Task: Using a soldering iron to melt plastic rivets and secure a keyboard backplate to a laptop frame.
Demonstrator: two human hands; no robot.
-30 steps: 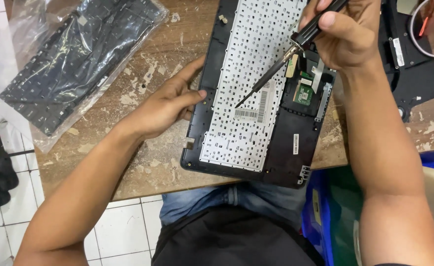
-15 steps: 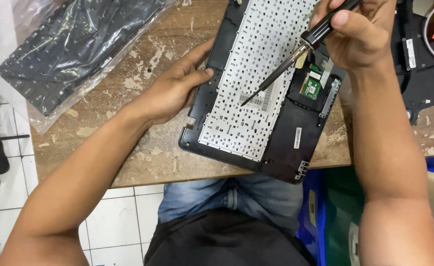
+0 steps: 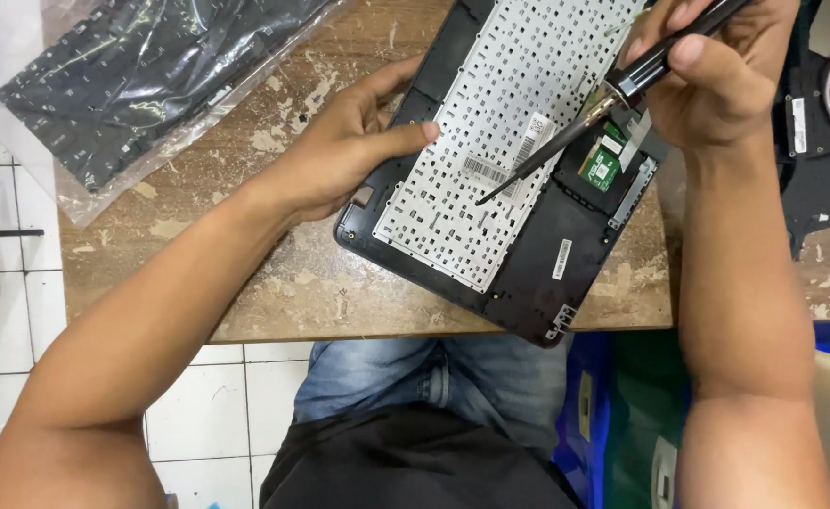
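Bare forearms, no sleeves, bare hands (image 3: 340, 151), blue jeans, black shirt hem

Repair workshop: scarred wooden bench (image 3: 274, 273), opened laptop shell (image 3: 537, 283), soldering iron (image 3: 566, 141).

clear plastic bag (image 3: 142, 85) top left; white barcode labels (image 3: 490, 168) on the keyboard's pale back (image 3: 471, 217)

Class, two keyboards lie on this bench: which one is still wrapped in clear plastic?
The black keyboard at the upper left, untouched. The other, the white-backed keyboard, sits bare in the black laptop shell under both hands.
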